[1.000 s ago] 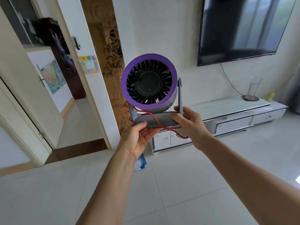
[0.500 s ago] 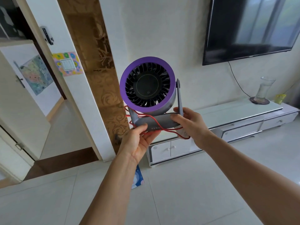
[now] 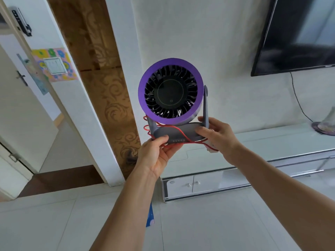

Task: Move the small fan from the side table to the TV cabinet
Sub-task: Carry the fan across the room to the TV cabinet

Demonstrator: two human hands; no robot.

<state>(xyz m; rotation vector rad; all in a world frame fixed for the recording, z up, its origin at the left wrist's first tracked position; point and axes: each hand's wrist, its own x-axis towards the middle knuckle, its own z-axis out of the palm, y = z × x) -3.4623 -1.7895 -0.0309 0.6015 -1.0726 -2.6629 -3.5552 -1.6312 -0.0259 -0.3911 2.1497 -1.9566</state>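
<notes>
The small fan (image 3: pixel 170 92) has a purple ring, black blades and a grey U-shaped stand with a red cable wound round its base. I hold it upright in the air in front of me. My left hand (image 3: pixel 155 154) grips the left front of the grey base and my right hand (image 3: pixel 217 136) grips its right end. The white TV cabinet (image 3: pixel 268 142) runs along the wall, low and just beyond the fan; its left end lies under my hands.
A black TV (image 3: pixel 297 33) hangs on the wall above the cabinet, with a cable running down. A glass vase (image 3: pixel 326 122) stands on the cabinet at the right. A white pillar (image 3: pixel 90 109) and an open doorway lie to the left. A blue item (image 3: pixel 150 216) lies on the tiled floor.
I have come closer to the TV cabinet with the fan in both hands; the cabinet and the wall look larger and the doorway has slid to the left.
</notes>
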